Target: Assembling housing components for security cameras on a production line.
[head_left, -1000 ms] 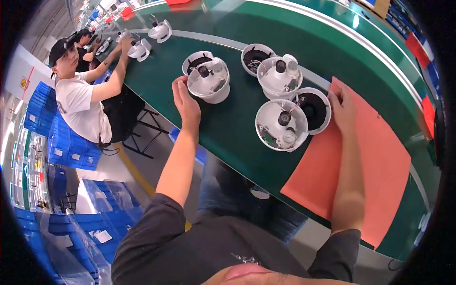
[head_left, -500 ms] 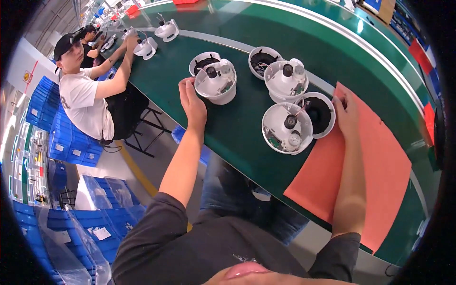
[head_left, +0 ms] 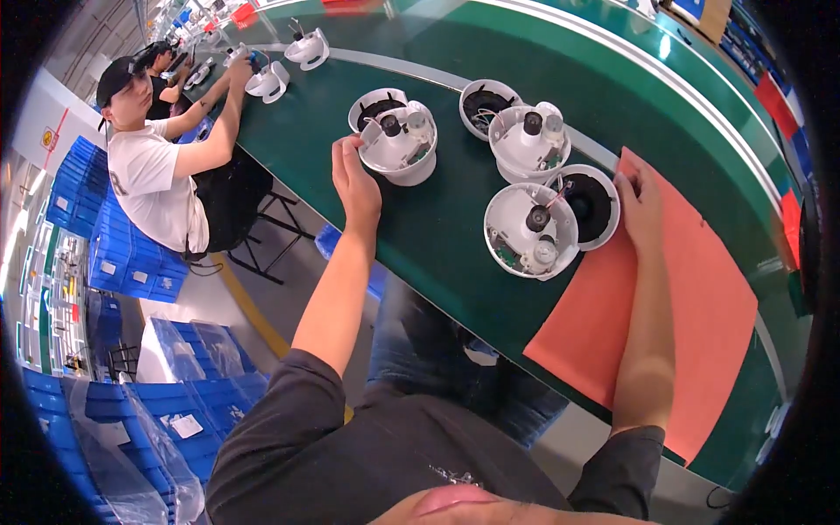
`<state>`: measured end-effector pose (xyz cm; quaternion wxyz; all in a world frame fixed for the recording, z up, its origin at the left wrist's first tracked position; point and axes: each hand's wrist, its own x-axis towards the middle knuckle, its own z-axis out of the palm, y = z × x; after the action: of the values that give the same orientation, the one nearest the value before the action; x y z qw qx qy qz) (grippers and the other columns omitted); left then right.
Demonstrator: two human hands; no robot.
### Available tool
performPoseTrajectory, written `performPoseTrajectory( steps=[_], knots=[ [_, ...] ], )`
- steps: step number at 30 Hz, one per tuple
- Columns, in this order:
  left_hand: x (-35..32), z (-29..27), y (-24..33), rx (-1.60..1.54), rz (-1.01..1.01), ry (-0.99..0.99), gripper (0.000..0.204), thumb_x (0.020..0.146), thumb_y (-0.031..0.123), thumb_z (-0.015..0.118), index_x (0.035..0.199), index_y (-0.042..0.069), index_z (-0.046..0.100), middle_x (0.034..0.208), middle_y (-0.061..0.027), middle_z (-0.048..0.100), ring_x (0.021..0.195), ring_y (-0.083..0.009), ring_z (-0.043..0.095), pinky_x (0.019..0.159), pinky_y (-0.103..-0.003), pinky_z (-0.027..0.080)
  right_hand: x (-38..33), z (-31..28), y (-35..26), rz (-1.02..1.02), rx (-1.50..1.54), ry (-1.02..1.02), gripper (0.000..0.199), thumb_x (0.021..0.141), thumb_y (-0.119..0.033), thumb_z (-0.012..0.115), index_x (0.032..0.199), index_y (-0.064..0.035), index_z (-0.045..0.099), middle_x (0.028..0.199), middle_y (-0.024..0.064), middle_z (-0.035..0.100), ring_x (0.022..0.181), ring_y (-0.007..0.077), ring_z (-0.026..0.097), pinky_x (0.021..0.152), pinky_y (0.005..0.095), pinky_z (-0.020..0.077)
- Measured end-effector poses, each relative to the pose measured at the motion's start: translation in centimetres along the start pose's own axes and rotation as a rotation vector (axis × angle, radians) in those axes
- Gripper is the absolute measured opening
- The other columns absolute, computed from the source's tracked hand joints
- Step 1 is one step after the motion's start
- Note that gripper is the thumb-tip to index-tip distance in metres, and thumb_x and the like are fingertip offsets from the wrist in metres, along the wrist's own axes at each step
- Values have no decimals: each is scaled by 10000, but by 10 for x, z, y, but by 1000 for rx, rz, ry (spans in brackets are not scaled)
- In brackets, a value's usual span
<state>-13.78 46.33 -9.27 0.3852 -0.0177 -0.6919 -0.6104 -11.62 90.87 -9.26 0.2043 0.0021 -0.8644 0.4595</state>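
My left hand (head_left: 357,188) is at the near-left side of a white round camera-like housing (head_left: 402,171), fingers stretched along it; whether they touch it I cannot tell. Behind that housing sits its white cover with a black inside (head_left: 367,112). My right hand (head_left: 640,206) rests over the left edge of an orange mat (head_left: 691,324), fingers loosely bent and holding nothing I can see. Just left of it is a black-lined white cover (head_left: 599,214), wired to an opened housing (head_left: 507,219) with a dark lens and a clear dome. Another such housing (head_left: 516,162) stands behind, next to its cover (head_left: 479,101).
The green bench (head_left: 437,262) runs diagonally to the far left, where more white housings (head_left: 306,51) stand. A co-worker in a white shirt (head_left: 144,166) sits there with both hands at a housing. Blue crates (head_left: 131,241) are stacked on the left, beside a stool (head_left: 276,227).
The housings and the bench sit slightly higher in the picture, by a small shift. Both my hands stay in almost the same place.
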Motion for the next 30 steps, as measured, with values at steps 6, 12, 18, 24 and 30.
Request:
performPoseTrajectory(
  steps=[6,12,18,24,30],
  knots=[
    [0,0,-1,-3,-5,-5,307,1054,266,358,960,46,550,1043,-65,608,978,-150,547,903,-287,417,-2,-1,-6,-10,17,10,395,938,-132,626,1320,-65,555,836,35,576,758,129,536,699,277,468],
    [-1,1,7,9,20,17,313,1052,273,357,995,40,557,1006,-62,592,937,-141,537,881,-294,422,0,-2,-10,18,15,-14,398,944,-132,613,1332,-65,552,874,46,600,774,145,555,734,290,482],
    [-3,6,17,-36,-18,36,269,1051,230,372,1030,20,539,964,-62,574,932,-144,512,882,-284,403,1,-2,-4,-73,-30,8,405,952,-132,599,1345,-59,539,913,54,594,820,140,545,763,289,473],
    [-4,5,18,-61,-20,34,269,1052,233,373,1032,21,538,960,-56,572,927,-137,512,874,-278,405,0,-1,-10,5,18,-20,416,949,-126,604,1353,-57,533,942,34,589,825,134,530,778,279,466],
    [-3,3,11,-58,-42,7,295,1050,237,374,1023,15,567,975,-53,582,933,-140,516,870,-279,406,-2,-2,-14,-27,11,-16,421,944,-116,612,1354,-63,534,939,27,588,820,119,523,771,265,460]
  ],
)
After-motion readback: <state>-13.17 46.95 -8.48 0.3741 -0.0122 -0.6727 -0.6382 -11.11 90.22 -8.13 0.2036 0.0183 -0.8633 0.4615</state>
